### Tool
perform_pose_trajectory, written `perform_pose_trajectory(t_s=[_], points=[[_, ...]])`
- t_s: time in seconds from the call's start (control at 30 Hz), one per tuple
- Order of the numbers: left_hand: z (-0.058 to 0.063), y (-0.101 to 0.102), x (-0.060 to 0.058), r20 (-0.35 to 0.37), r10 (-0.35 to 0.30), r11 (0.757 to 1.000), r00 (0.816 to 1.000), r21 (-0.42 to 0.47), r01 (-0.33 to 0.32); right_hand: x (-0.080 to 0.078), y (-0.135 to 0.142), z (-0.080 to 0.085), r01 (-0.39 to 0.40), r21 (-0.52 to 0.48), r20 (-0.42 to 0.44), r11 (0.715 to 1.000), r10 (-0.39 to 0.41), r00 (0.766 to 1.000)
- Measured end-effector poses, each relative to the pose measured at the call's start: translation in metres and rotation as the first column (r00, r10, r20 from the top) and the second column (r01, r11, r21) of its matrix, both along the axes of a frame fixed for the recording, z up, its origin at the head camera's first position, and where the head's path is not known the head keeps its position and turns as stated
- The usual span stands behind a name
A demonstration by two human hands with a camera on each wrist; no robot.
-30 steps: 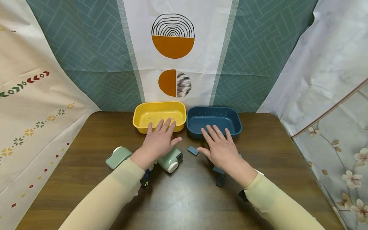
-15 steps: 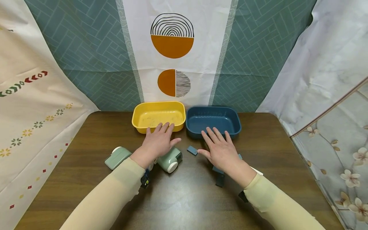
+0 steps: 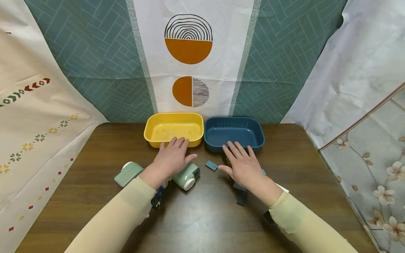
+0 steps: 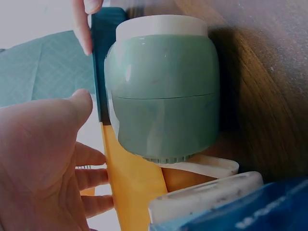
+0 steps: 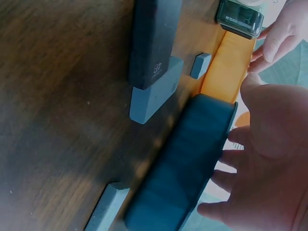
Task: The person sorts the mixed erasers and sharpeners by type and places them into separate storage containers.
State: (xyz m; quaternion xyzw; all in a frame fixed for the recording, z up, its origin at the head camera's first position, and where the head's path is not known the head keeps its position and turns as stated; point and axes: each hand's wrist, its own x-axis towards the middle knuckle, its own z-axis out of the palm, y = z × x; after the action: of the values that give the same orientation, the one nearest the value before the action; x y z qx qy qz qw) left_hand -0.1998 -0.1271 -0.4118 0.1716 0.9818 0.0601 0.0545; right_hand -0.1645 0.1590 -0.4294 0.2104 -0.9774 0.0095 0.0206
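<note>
My left hand [image 3: 171, 160] is held palm down with its fingers straight, near the front rim of the yellow bin [image 3: 174, 144]. A pale green rounded device [image 3: 186, 176] with a white end lies beside and partly under it. In the left wrist view this device [image 4: 163, 91] stands apart from the palm. My right hand [image 3: 245, 167] spreads its fingers near the front rim of the dark blue bin [image 3: 234, 147]. Below that hand are a grey-blue block [image 5: 156, 94] and a dark block [image 5: 155, 43], both partly hidden in the head view. Neither hand holds anything.
A flat green device [image 3: 128, 174] lies left of the left wrist. A small blue block [image 3: 211, 165] sits between the hands. Another pale block [image 5: 107, 209] and a white object [image 3: 282, 188] lie by the right forearm. Patterned curtains [image 3: 117, 88] close off the back and sides.
Both hands have drawn back slightly toward the body, the left a little more than the right. The bins and the objects on the table stay in place.
</note>
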Motion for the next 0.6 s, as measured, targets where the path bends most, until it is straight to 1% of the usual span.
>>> perform_pose_trajectory(t_s=[0.33,0.6], points=[[0.002,-0.007,0.012,-0.011,-0.027,1.000,1.000,0.002,0.027,0.000,0.003,-0.002,-0.020,0.000,-0.016,1.000,0.020,1.000],[0.002,-0.009,0.017,0.002,-0.045,0.999,0.999,0.009,0.045,0.000,0.003,-0.002,-0.018,-0.001,-0.008,1.000,0.018,1.000]])
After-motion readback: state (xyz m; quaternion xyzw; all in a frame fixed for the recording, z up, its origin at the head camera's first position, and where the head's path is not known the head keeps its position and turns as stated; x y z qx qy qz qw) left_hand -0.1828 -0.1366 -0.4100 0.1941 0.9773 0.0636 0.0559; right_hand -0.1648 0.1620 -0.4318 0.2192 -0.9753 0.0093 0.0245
